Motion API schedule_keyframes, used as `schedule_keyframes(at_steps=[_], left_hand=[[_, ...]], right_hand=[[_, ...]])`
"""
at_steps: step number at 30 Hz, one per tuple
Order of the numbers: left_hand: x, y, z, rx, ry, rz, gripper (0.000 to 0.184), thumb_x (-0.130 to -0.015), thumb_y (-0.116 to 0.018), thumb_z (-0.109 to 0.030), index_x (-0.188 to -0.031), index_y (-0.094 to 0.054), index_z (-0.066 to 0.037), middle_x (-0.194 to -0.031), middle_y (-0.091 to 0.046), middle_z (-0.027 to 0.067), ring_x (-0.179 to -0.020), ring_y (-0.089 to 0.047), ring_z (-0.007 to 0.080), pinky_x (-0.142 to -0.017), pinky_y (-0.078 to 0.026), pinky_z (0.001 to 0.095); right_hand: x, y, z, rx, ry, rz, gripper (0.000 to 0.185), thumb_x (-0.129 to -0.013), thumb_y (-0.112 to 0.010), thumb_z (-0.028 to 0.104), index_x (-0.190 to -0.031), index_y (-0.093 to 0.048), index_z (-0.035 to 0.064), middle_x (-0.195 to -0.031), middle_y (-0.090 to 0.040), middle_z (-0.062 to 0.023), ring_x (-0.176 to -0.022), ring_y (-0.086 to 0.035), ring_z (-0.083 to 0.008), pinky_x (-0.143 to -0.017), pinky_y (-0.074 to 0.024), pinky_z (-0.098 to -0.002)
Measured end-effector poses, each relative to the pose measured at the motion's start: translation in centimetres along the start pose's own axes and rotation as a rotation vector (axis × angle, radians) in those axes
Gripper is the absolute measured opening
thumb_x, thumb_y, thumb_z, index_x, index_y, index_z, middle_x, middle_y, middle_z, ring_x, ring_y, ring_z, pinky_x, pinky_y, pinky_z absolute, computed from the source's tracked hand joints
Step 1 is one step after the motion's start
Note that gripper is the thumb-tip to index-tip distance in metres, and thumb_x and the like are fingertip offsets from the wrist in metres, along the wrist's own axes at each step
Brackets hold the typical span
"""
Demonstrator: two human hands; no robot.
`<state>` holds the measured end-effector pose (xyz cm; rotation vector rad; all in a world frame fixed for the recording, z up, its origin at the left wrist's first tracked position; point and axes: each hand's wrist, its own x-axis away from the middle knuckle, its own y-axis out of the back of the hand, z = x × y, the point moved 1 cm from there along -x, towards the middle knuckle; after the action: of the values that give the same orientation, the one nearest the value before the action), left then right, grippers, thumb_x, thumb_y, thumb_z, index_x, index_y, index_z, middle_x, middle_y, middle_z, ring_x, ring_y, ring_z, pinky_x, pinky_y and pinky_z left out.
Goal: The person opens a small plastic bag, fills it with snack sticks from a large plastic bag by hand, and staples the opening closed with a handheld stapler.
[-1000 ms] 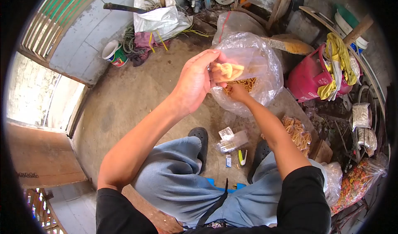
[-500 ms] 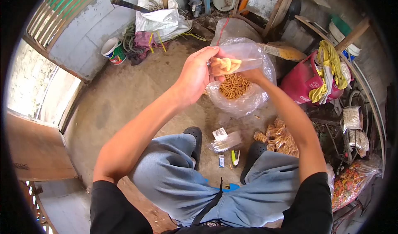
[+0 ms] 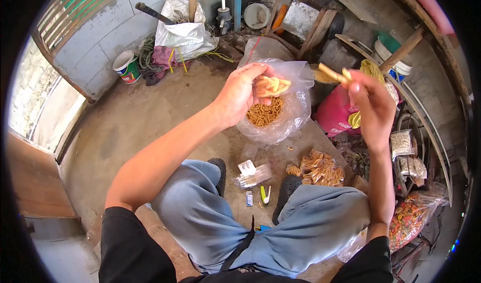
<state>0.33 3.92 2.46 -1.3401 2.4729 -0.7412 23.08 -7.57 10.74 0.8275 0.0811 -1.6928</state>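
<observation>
My left hand (image 3: 239, 93) is closed around a small clear plastic bag (image 3: 299, 75), which lies on its side with some snack sticks (image 3: 272, 86) at its inner end. Off to the right, my right hand (image 3: 373, 107) is raised and pinches a few pale brown snack sticks (image 3: 332, 73), apart from the small bag. Below the left hand, a large clear bag (image 3: 295, 117) stands open on the floor, holding a heap of loose sticks (image 3: 264, 114). Part of that heap is hidden by my left fingers.
Filled snack packets (image 3: 320, 168) are piled near my right shoe. Between my feet lie empty plastic bags (image 3: 256, 175), a green-and-white stapler (image 3: 265, 195) and a small blue-and-white box (image 3: 249, 198). A red container (image 3: 333, 112) and a bag of colourful pieces (image 3: 413, 220) stand right.
My right hand has come up from the large bag and swung right with snack sticks in its fingers. My left hand still grips the small bag. The view has shifted slightly.
</observation>
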Motion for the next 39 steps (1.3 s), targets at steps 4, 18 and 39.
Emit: schedule_keyframes(at_steps=[4,18,39], left_hand=[[0.1,-1.0,0.6,-0.005,0.029,0.061,0.022,-0.098,-0.048,-0.028,-0.098,-0.060,-0.010,-0.096,-0.068,0.0067,-0.082,-0.066,0.0153,-0.061,-0.054,0.0287],[1.8,-3.9,0.9,-0.183,0.014,0.196,0.026,-0.096,-0.054,-0.032,-0.109,-0.059,-0.009,-0.100,-0.065,0.0043,-0.088,-0.065,0.0135,-0.064,-0.055,0.0281],[2.6,-3.5,-0.3,-0.217,-0.089,0.212,0.035,-0.083,-0.073,-0.015,-0.111,-0.055,-0.005,-0.097,-0.066,0.0097,-0.085,-0.068,0.0179,-0.063,-0.058,0.0273]], right_hand=[[1.8,0.2,1.4,0.128,0.166,0.040,0.017,-0.087,-0.063,0.001,-0.104,-0.066,-0.0013,-0.093,-0.068,-0.0079,-0.083,-0.060,-0.0132,-0.075,-0.0470,-0.0262],[2.3,-1.7,-0.1,0.379,0.128,0.029,0.020,-0.073,-0.075,0.001,-0.093,-0.071,0.0048,-0.082,-0.067,-0.0059,-0.066,-0.059,-0.0136,-0.058,-0.0462,-0.0258],[2.6,-2.9,-1.4,0.163,0.111,-0.083,0.010,-0.083,-0.070,0.001,-0.091,-0.064,-0.0017,-0.091,-0.068,-0.0071,-0.077,-0.060,-0.0066,-0.069,-0.0481,-0.0200]])
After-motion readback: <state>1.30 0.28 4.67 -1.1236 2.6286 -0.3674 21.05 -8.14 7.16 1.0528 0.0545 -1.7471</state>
